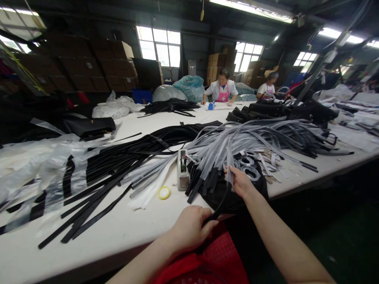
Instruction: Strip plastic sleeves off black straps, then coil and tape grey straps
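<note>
A black strap (224, 200) runs between my two hands at the table's front edge. My left hand (194, 225) is closed around its lower end, thumb against fingers. My right hand (239, 181) pinches the strap higher up, where a clear plastic sleeve (229, 159) covers it. Behind my hands lies a heap of straps in clear sleeves (213, 148), their black ends pointing toward me. A tape dispenser (183, 170) stands on the table just left of this heap. Under the near ends is a dark cloth or bag, partly hidden.
Bare black straps (139, 148) lie in a bundle to the left, near loose plastic film (59, 165). A yellow tape roll (164, 193) rests on the table (124, 221). Grey rings (251, 172) and paper scraps (271, 163) lie at right. Two people work across the table.
</note>
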Available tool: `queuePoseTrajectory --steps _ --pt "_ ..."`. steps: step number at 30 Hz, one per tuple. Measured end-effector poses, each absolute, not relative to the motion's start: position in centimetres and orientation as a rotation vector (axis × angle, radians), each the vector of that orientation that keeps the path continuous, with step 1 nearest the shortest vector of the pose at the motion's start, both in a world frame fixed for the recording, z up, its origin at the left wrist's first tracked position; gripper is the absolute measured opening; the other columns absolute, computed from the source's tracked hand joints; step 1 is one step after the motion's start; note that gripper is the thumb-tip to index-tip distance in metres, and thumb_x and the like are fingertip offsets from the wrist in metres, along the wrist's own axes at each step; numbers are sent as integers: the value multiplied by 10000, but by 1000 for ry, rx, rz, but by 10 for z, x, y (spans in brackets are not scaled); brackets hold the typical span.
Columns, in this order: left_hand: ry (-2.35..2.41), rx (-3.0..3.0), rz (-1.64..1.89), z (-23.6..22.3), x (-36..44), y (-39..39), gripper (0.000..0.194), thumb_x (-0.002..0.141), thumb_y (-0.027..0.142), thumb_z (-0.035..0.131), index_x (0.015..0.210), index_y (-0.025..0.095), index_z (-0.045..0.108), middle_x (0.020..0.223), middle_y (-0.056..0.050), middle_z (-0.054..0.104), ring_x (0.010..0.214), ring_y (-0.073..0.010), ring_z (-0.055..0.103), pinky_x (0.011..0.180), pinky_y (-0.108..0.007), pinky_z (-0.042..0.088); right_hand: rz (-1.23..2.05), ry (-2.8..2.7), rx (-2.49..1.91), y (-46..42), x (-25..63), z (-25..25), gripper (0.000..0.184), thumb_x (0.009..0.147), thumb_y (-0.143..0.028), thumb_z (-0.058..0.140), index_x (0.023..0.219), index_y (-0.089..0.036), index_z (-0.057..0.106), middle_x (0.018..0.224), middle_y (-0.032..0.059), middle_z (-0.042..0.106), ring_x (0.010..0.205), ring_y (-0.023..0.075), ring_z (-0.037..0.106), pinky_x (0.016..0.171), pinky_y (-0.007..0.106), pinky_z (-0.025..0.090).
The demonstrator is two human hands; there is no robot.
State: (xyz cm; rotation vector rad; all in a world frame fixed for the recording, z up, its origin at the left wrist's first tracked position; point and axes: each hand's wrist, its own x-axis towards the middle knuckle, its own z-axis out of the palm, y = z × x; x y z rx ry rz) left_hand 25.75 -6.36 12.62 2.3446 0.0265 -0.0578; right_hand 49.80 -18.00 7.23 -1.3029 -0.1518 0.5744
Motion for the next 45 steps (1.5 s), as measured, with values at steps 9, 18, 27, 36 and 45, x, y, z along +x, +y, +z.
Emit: queuePoseTrajectory --steps 9,18,27,36,45 --pt "405 1671 -94 73 283 -63 286 907 467 392 787 218 462 461 86 470 303 -103 430 332 -196 277 341 -282 -1446 -174 467 82 315 797 -514 607 729 -207 600 606 14 659 504 142 590 390 214 371" --pt "368 1574 -51 70 286 -66 326 852 516 487 749 209 458 503 54 558 368 -106 484 391 -212 377 391 -308 -1597 -175 453 75 316 782 -474 595 761 -159 595 581 38 670 404 96 539 351 171 343" --pt "386 1574 -85 71 272 -64 325 865 521 475 783 207 457 523 52 562 354 -99 481 346 -196 351 594 -203 -1644 -167 456 46 396 802 -559 586 709 -182 508 429 -37 523 308 99 495 275 159 270" --pt "430 1580 -46 61 273 -60 333 854 523 495 757 207 460 494 67 533 329 -94 458 334 -197 334 514 -353 -1606 -162 433 55 365 748 -504 643 632 -198 483 408 -79 476 289 63 419 298 162 240" --pt "414 1536 0 48 269 -52 409 834 619 478 783 216 427 479 69 552 306 -90 462 329 -177 300 459 -225 -1540 -164 411 51 406 794 -565 601 676 -195 482 534 -32 555 339 70 465 297 157 234"
